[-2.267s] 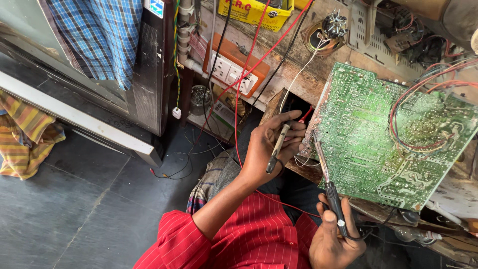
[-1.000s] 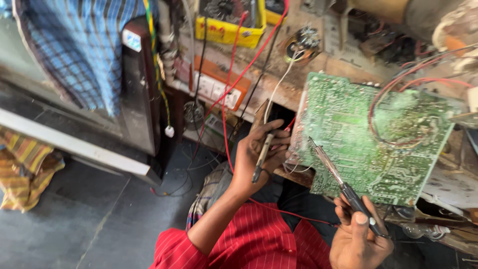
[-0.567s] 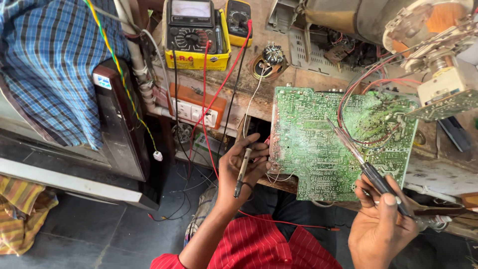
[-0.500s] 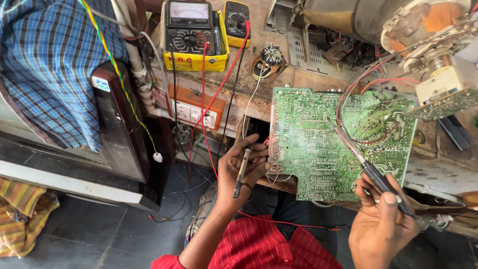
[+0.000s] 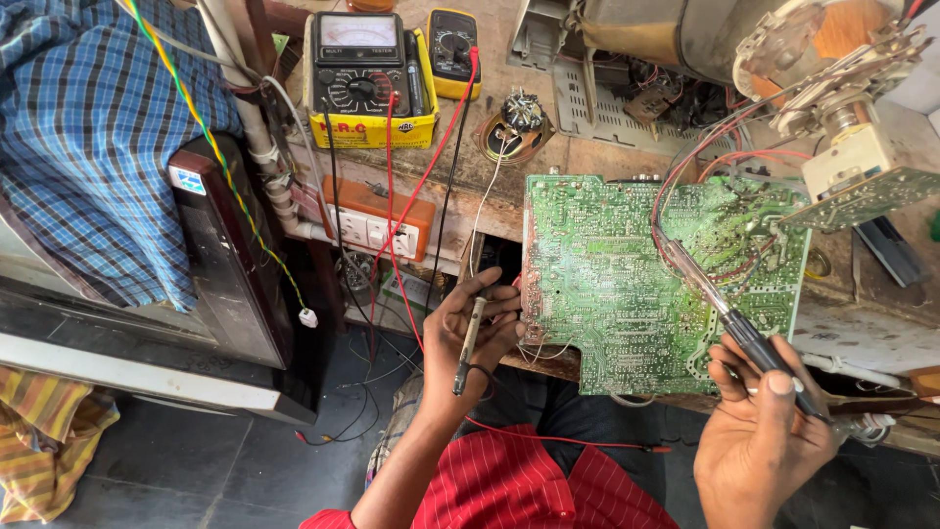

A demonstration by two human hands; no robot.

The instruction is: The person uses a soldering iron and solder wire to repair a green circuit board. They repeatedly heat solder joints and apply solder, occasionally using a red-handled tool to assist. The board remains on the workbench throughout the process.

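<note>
Circuit board (image 5: 627, 274), centre-right of frame on the surface (image 5: 509, 196), appears stiff, light, fragile; edges suit holding. Left hand (image 5: 475, 338) grasps a probe (image 5: 470, 331); right hand (image 5: 759, 421) grasps a soldering iron (image 5: 729, 318).

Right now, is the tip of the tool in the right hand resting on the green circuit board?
Yes, the right hand holds a soldering iron whose metal tip lies against the green circuit board.
</note>
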